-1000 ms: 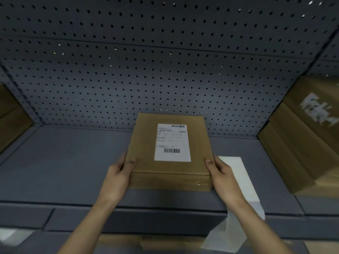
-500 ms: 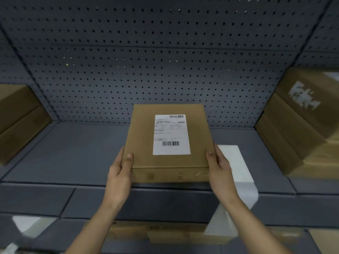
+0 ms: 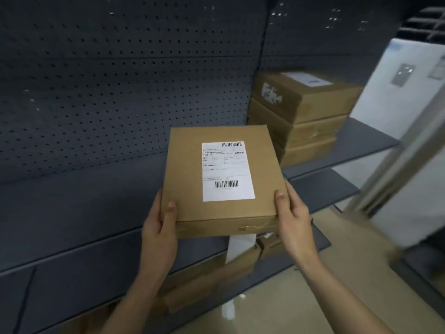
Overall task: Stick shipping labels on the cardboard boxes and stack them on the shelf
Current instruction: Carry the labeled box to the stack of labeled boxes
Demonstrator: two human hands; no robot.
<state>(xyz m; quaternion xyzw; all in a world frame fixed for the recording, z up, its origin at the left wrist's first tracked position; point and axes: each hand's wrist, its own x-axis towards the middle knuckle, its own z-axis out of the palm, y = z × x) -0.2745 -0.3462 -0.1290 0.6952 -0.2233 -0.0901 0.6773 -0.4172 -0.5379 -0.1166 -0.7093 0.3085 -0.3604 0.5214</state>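
A flat brown cardboard box [image 3: 185,179] with a white shipping label [image 3: 227,172] on its top is held in the air in front of the grey shelf [image 3: 79,203]. My left hand [image 3: 159,227] grips its near left corner, thumb on top. My right hand [image 3: 292,220] grips the near right corner the same way. A stack of three cardboard boxes [image 3: 305,116] stands on the shelf to the right, the top one bearing a label.
A dark pegboard wall [image 3: 120,80] backs the shelf. Lower shelf boards hold more cardboard boxes [image 3: 216,273] and a white paper strip [image 3: 238,247]. A white panel [image 3: 397,92] and a pale post stand at the right, beige floor below.
The view has swung to the right and the box has lifted off the shelf, moving right with both hands still holding it. The stack of boxes is now nearer the centre.
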